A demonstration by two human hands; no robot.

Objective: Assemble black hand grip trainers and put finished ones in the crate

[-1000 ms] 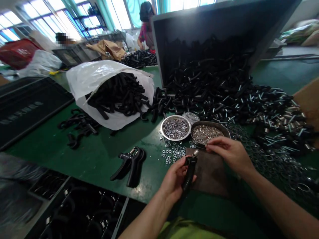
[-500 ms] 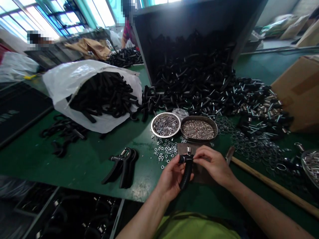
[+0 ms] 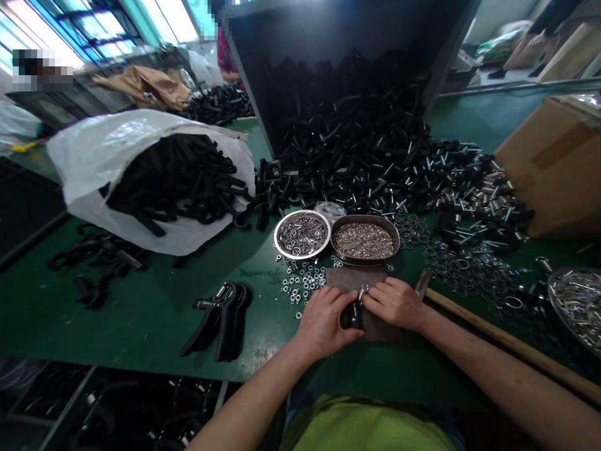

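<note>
My left hand point(image 3: 323, 322) is closed around a black hand grip handle point(image 3: 355, 315) low over a dull metal plate point(image 3: 382, 329). A silver coil spring point(image 3: 362, 292) stands out from the handle's far end. My right hand point(image 3: 394, 303) is closed, its curled fingers pressed against the handle beside the spring; they hide part of it. Farther left on the table lie assembled hand grippers point(image 3: 220, 319) with a spring at the top. Small metal nuts point(image 3: 300, 285) are scattered just beyond my left hand.
Beyond the plate stand a round bowl point(image 3: 280, 245) of metal parts and an oval tin point(image 3: 397, 249) of small pieces. A hammer point(image 3: 469, 316) lies at right near metal rings point(image 3: 455, 269). Black handles fill a white sack point(image 3: 89, 150) and a large bin point(image 3: 244, 81). A cardboard box point(image 3: 549, 169) stands right.
Both hands have brought the handle down to the plate and turned it. My left hand now covers it from above, and my right fingers have curled in. The view has shifted slightly.
</note>
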